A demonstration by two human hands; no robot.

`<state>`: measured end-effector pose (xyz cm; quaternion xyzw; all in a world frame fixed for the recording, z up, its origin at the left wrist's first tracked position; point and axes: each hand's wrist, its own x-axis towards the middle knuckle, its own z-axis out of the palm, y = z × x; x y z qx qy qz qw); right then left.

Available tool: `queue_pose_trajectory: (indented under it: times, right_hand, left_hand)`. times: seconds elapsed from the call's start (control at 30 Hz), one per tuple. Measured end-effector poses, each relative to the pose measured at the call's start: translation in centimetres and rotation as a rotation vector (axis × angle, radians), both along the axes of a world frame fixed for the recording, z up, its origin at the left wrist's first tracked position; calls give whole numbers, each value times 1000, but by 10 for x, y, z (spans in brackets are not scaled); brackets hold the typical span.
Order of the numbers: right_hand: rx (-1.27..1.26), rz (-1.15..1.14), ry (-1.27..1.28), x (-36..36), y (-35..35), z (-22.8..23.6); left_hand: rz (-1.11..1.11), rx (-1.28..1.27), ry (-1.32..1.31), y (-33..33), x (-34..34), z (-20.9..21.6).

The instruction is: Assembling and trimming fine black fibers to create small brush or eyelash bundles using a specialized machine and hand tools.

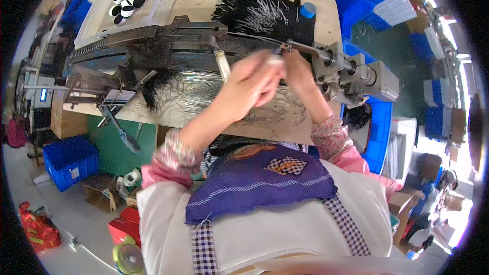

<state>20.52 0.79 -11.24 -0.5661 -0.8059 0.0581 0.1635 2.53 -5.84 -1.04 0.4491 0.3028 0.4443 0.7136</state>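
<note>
Blurred by motion, my left hand (pixel 249 82) is closed, its fingers curled round something I cannot make out, close to a long metal bench machine (pixel 168 38). Beside it my right hand (pixel 299 73) reaches up to the end of the machine's spindle (pixel 326 56), fingers pinched together; what they grip is too small to tell. Below and left of my hands, thin metal wires (pixel 199 91) lie in a loose bundle on the workbench (pixel 285 128). A pale taped handle (pixel 222 65) sticks out of the machine near my left hand.
Behind the machine, small looped-wire brushes (pixel 262 12) lie heaped on a black mat beside a blue cap (pixel 307 10). A clear tray (pixel 158 7) holds several black-and-white round pieces (pixel 127 4). A motor (pixel 379 79) stands at right; a black bristle tuft (pixel 153 89) at left.
</note>
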Motion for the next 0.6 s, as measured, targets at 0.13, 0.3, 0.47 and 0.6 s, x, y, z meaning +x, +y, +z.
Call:
queue_pose_trajectory:
  times: [0.13, 0.3, 0.47, 0.6]
  right_hand:
    - [-249, -46, 395, -2, -15, 6]
    - [24, 249, 34, 5, -51, 44]
    - [-11, 335, -79, 24, -62, 73]
    - [-41, 358, 52, 43, -44, 102]
  left_hand:
    - [-111, -398, -131, 42, 28, -30]
    - [214, -381, -90, 44, 17, -41]
    - [372, -316, -4, 43, 28, -40]
    - [553, -234, -68, 40, 29, -42]
